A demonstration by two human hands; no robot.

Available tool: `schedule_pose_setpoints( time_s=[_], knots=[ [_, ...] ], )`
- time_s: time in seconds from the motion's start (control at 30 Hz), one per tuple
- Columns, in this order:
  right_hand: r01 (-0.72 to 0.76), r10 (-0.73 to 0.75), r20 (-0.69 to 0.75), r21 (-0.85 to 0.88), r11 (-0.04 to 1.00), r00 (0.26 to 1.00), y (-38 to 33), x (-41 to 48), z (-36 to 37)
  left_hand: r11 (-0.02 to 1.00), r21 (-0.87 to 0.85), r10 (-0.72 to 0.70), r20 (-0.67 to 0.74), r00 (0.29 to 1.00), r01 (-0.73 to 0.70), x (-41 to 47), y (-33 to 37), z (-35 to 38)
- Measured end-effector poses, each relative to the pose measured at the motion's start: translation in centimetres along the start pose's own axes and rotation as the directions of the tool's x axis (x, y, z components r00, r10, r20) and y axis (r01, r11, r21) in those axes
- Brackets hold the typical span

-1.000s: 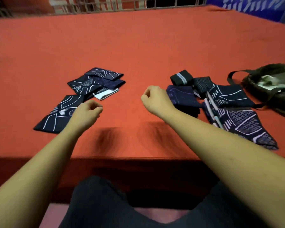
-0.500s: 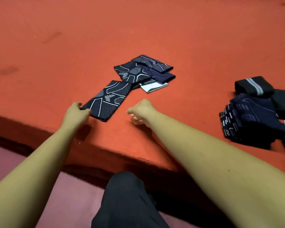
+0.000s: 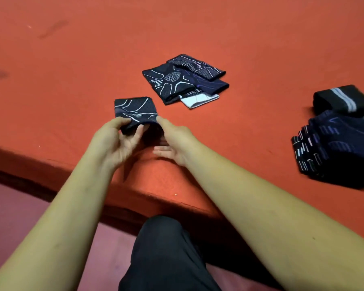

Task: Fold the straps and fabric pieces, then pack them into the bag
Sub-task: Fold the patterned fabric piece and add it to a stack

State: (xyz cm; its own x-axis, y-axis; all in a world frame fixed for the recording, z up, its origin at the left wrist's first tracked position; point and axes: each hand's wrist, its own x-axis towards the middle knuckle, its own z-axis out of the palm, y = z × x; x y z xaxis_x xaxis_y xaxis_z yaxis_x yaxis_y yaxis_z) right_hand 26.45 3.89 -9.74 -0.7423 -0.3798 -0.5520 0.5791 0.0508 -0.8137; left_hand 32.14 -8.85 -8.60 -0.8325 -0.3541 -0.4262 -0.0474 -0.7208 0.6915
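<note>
A wide orange-red table [image 3: 177,28] is filling most of the view, its near edge running diagonally from lower left toward the right. A strip of pinkish floor [image 3: 19,206] is showing below it. A person's knee in dark trousers [image 3: 166,248] is rising at bottom centre, w/ both bare forearms reaching out over the table edge.

At far right, a stack of folded dark pieces [image 3: 334,148] w/ pale and purple dashes is sitting on the table, partly cut off by the frame edge. A rolled black strap [image 3: 343,99] w/ light stripes is resting just behind it, touching the stack.

Mid-table, well apart from the stack, a loose pile [image 3: 185,80] of dark patterned pieces is lying flat and overlapping. A white piece [image 3: 200,100] is poking out from under its near side.

In front of the pile, nr the table edge, a dark fabric piece [image 3: 135,110] w/ white line pattern is being held up between both hands, its near part bent back under itself.

The L hand [image 3: 116,141] is pinching the piece's lower left corner, thumb on top and fingers curled beneath. The R hand [image 3: 177,143] is touching the piece's right edge w/ one raised finger, its other fingers reaching underneath, blurred and in shadow. Can't tell whether it is gripping.
</note>
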Motion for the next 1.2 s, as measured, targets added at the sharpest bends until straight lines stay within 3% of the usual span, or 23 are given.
schedule_pose_setpoints(
  time_s=[0.13,0.23,0.37,0.53,0.63,0.7,0.77,0.87,0.97,1.1,1.2],
  knots=[
    [-0.082,0.063,0.126,0.155,0.984,0.99,0.2,-2.0,-3.2,0.993,0.107,-0.058,0.062,0.996,0.051,-2.8,-3.4,0.8],
    [0.023,-0.039,0.102,0.158,0.987,0.994,0.1,-3.4,-6.1,0.985,0.157,-0.087,0.066,0.994,0.076,-4.1,-6.1,0.8],
    [0.04,-0.043,0.204,0.021,0.999,0.978,-1.1,-6.5,-10.2,0.98,-0.001,-0.198,0.082,0.977,0.198,-4.8,-7.8,1.7],
    [-0.051,0.048,0.331,0.0,0.999,0.942,-2.4,-11.3,-16.1,0.969,-0.112,-0.212,0.071,0.975,0.219,-4.5,-9.6,4.5],
    [-0.089,0.055,0.17,0.195,0.977,0.984,-1.8,-12.6,-19.3,0.971,-0.187,-0.137,0.064,0.989,0.146,-5.2,-11.3,6.0],
    [0.024,-0.006,-0.067,0.271,0.962,0.998,-0.7,-12.6,-21.0,0.983,-0.174,-0.041,0.094,0.995,0.057,-6.3,-12.5,6.6],
    [0.188,-0.124,-0.311,0.188,0.964,0.942,0.9,-12.0,-22.5,0.998,-0.003,0.058,0.138,0.989,-0.058,-7.8,-14.2,6.7],
    [0.295,-0.365,-0.561,-0.216,0.931,0.743,3.3,-11.0,-24.1,0.88,0.402,0.185,0.2,0.962,-0.253,-8.7,-16.4,5.9],
    [0.253,-0.568,-0.523,-0.554,0.793,0.635,4.8,-11.1,-24.4,0.669,0.634,0.221,0.328,0.918,-0.387,-9.0,-16.8,5.1],
    [0.26,-0.559,-0.504,-0.546,0.797,0.658,7.3,-10.7,-24.7,0.588,0.657,0.251,0.407,0.878,-0.472,-10.0,-16.5,6.2],
    [0.304,-0.571,-0.54,-0.506,0.807,0.618,8.7,-11.1,-24.6,0.47,0.657,0.267,0.53,0.805,-0.589,-10.5,-17.1,7.6]
  ],
)
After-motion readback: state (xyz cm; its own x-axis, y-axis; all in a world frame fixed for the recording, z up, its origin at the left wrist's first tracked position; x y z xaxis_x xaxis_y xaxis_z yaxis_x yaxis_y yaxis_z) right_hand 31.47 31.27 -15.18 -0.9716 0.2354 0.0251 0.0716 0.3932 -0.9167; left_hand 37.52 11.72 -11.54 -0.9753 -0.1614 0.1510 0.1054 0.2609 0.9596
